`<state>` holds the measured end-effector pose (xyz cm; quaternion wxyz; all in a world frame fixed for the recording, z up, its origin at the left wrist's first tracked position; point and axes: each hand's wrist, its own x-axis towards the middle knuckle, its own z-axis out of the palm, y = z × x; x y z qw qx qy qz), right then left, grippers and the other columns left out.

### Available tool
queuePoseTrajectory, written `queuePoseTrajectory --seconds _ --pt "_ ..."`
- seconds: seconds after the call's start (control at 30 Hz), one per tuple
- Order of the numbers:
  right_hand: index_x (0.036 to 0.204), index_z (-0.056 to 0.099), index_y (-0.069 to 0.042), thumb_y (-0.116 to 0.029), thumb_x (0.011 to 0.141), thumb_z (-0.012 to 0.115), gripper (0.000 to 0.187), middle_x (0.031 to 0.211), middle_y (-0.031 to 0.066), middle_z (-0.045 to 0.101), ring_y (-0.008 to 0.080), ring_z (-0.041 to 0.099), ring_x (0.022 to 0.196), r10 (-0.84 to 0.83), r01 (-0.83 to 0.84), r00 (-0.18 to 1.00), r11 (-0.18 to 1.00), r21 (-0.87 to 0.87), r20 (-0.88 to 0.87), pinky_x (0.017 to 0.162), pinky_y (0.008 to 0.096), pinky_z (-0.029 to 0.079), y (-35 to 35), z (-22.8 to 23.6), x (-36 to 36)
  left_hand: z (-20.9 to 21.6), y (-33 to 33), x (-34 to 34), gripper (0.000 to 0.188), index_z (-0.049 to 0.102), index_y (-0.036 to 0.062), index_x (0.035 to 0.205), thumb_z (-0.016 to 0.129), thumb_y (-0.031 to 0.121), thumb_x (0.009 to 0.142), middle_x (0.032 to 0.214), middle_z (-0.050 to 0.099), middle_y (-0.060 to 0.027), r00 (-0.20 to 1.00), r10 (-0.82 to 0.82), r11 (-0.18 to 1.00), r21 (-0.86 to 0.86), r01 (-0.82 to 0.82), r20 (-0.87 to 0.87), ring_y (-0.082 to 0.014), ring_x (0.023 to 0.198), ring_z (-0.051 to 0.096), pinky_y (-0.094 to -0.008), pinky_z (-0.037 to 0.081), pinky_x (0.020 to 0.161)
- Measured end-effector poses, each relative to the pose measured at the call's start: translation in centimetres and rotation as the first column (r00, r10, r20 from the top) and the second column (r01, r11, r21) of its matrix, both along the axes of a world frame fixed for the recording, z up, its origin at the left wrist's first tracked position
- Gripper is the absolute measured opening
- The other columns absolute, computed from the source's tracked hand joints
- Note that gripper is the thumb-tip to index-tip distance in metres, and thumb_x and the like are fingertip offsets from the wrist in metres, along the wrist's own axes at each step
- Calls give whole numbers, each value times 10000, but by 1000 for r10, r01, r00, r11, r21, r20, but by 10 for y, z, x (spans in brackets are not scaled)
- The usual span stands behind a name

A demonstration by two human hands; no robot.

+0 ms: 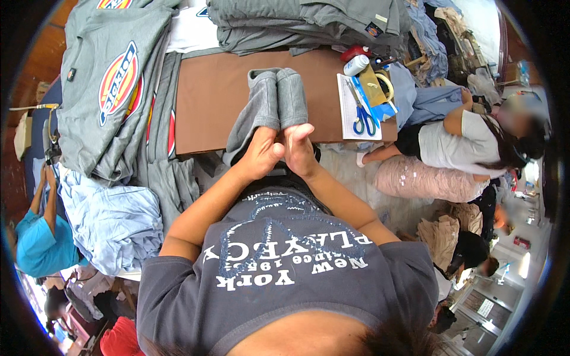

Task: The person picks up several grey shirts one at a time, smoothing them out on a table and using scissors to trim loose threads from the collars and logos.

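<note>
A grey knit garment piece (261, 98) lies over the brown tabletop, its near part hanging past the table's front edge. It forms two narrow folded lengths side by side. My left hand (259, 154) holds the near end of the left length, with its thumb showing and its fingers hidden by the cloth. Close beside it, my right hand (300, 155) holds the end of the right length, its fingers partly covered. The two hands nearly touch.
The brown table (205, 107) carries stacked grey garments (309, 24) at the back. Grey printed shirts (89, 89) pile up on the left, above light blue cloth (113, 213). Blue-handled scissors (364, 121) lie on a notepad at right. Another person (463, 142) stands beyond.
</note>
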<state>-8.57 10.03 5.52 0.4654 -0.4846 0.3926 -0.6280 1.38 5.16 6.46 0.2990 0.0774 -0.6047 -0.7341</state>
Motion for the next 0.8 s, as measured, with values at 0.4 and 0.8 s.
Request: queuePoseTrajectory --seconds 0.4,0.8 --pt "1300 132 47 -441 820 450 755 1354 133 188 200 177 1251 -24 24 998 1000 -4 62 1022 305 121 3 22 0 4 -1 5 792 169 -78 1276 562 386 768 1325 212 -194 975 218 964 -164 -209 39 -247 1241 190 -309 158 1000" --pt "977 548 27 -142 747 627 297 914 94 603 184 568 871 -49 -12 947 983 186 318 775 320 437 92 64 -154 13 -73 209 401 462 -65 993 629 168 711 936 556 -185 957 286 940 212 -268 -57 -288 870 553 -408 426 788"
